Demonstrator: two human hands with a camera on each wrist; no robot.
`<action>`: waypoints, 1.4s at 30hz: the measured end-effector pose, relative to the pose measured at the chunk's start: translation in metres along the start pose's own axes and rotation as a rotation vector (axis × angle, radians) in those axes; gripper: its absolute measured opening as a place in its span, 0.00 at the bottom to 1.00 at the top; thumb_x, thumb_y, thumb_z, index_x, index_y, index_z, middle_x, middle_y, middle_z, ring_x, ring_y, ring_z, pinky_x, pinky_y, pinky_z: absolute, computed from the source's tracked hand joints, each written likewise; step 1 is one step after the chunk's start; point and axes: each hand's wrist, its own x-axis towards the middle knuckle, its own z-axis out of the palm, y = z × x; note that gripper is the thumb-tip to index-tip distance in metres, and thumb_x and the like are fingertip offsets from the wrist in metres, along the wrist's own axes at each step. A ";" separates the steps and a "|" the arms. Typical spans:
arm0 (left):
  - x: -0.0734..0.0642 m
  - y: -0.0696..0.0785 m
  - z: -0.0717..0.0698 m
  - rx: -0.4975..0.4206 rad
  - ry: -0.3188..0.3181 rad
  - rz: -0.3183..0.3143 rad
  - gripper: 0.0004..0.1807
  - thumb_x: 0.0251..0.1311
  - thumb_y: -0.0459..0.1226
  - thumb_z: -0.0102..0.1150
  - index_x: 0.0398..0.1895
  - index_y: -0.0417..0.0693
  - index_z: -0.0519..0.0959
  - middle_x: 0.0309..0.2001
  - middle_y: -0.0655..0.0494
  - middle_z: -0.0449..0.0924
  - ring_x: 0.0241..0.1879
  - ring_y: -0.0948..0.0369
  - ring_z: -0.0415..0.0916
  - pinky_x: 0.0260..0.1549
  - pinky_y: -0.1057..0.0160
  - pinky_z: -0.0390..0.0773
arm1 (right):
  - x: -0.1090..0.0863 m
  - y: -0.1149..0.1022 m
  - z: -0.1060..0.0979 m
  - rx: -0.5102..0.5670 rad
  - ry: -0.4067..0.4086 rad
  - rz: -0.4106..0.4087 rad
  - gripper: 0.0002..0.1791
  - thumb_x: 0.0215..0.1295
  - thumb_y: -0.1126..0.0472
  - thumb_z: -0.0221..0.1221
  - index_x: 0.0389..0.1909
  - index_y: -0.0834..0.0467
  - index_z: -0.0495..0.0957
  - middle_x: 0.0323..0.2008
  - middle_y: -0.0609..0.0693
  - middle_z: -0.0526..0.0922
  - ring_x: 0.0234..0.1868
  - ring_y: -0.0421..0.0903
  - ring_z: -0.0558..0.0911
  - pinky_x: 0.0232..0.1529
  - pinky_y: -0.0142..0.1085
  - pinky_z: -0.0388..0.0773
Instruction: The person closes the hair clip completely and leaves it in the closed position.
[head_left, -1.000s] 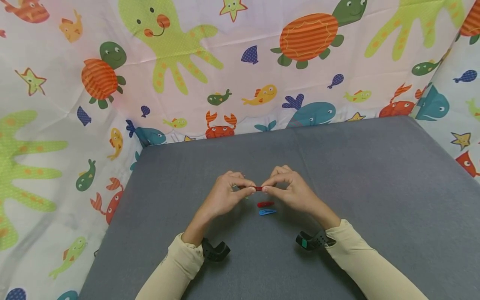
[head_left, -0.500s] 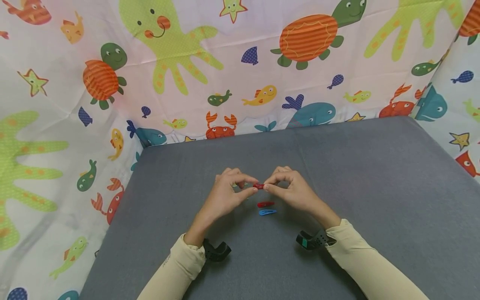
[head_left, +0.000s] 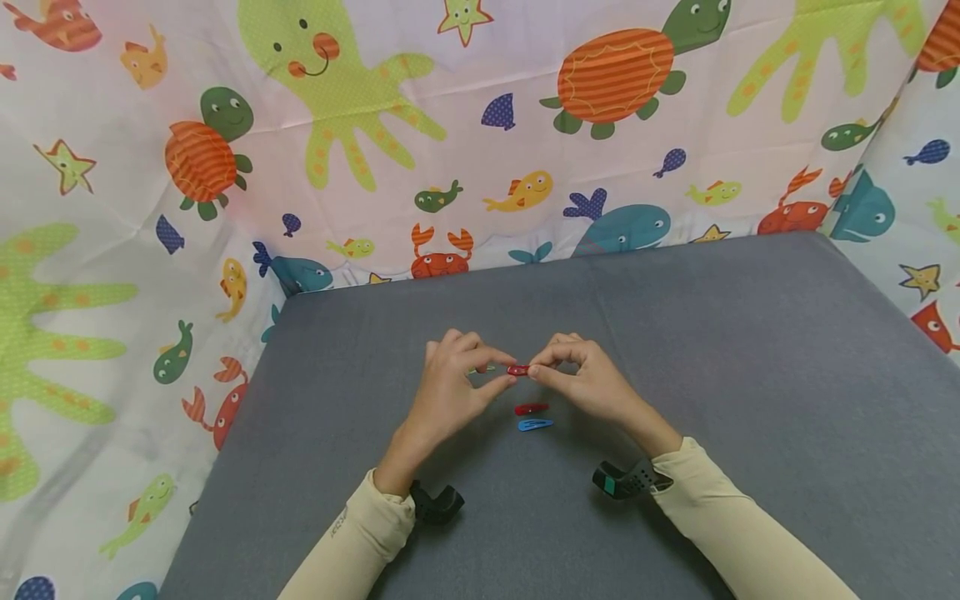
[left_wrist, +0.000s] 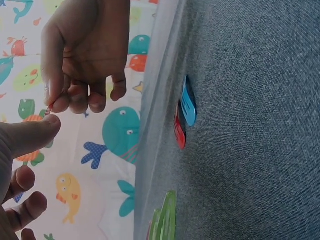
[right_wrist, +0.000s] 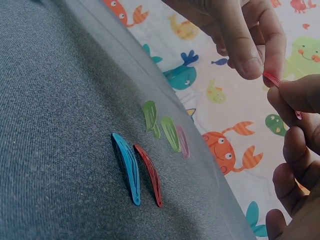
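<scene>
Between my two hands, above the table, is a red snap hair clip. My right hand pinches one end of it between thumb and index finger. The thumb and index finger of my left hand are at its other end; in the right wrist view that clip end shows between their tips. Below the hands, a second red hair clip lies on the table beside a blue hair clip.
Green hair clips and a pink hair clip lie on the grey tabletop, partly hidden behind my left hand in the head view. A curtain printed with sea animals borders the table's back and sides.
My left thumb and index finger have spread apart, and more of the held red hair clip shows between the hands. The clips on the table have stayed put.
</scene>
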 end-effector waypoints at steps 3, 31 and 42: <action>0.000 0.000 0.001 0.022 0.016 0.007 0.11 0.50 0.41 0.80 0.38 0.59 0.91 0.25 0.60 0.74 0.32 0.63 0.63 0.38 0.56 0.55 | 0.000 0.000 0.000 0.009 -0.002 0.005 0.05 0.67 0.62 0.66 0.34 0.56 0.89 0.31 0.49 0.81 0.41 0.47 0.74 0.50 0.51 0.68; -0.001 -0.005 0.006 0.068 0.012 -0.041 0.09 0.52 0.43 0.79 0.37 0.58 0.91 0.27 0.59 0.77 0.33 0.60 0.65 0.36 0.56 0.54 | 0.001 0.006 -0.002 -0.193 0.137 -0.150 0.08 0.58 0.64 0.73 0.39 0.52 0.89 0.30 0.44 0.80 0.39 0.48 0.72 0.48 0.46 0.56; -0.001 -0.007 0.010 0.075 -0.025 -0.088 0.09 0.54 0.44 0.77 0.38 0.58 0.91 0.27 0.55 0.79 0.32 0.60 0.65 0.36 0.55 0.54 | 0.001 0.011 0.001 -0.358 0.157 -0.251 0.09 0.53 0.65 0.76 0.35 0.51 0.90 0.28 0.49 0.79 0.36 0.52 0.71 0.46 0.47 0.51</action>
